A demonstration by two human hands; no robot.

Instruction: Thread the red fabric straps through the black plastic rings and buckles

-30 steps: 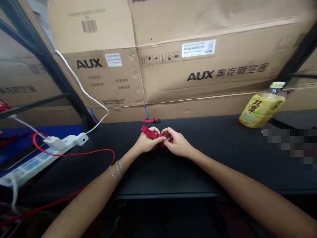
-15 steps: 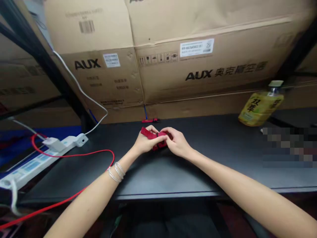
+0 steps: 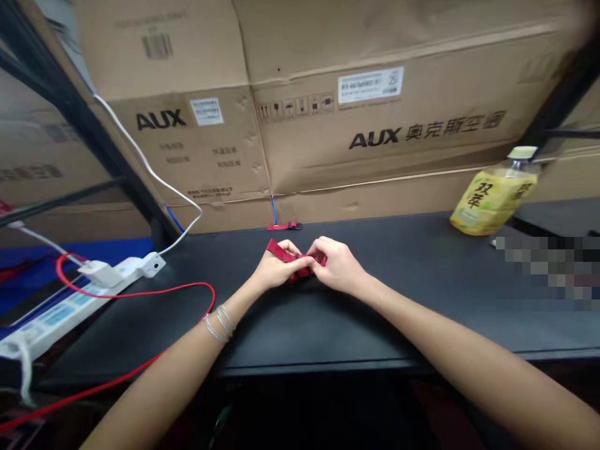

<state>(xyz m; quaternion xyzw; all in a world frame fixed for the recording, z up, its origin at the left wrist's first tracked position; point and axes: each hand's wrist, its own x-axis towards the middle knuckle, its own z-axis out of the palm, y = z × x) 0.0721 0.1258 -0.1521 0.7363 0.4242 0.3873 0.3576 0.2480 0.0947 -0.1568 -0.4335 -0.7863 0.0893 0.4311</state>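
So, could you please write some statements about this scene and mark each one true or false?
1. The left hand and the right hand both hold a red fabric strap. True.
2. Thin silver bracelets sit on the right wrist. False: they are on the left wrist.
3. A long white power strip lies to the right of the hands. False: it lies to their left.
4. A plastic bottle with a yellow label sits tilted at the right side of the black table. True.
5. Brown cardboard boxes printed AUX stand behind the table. True.
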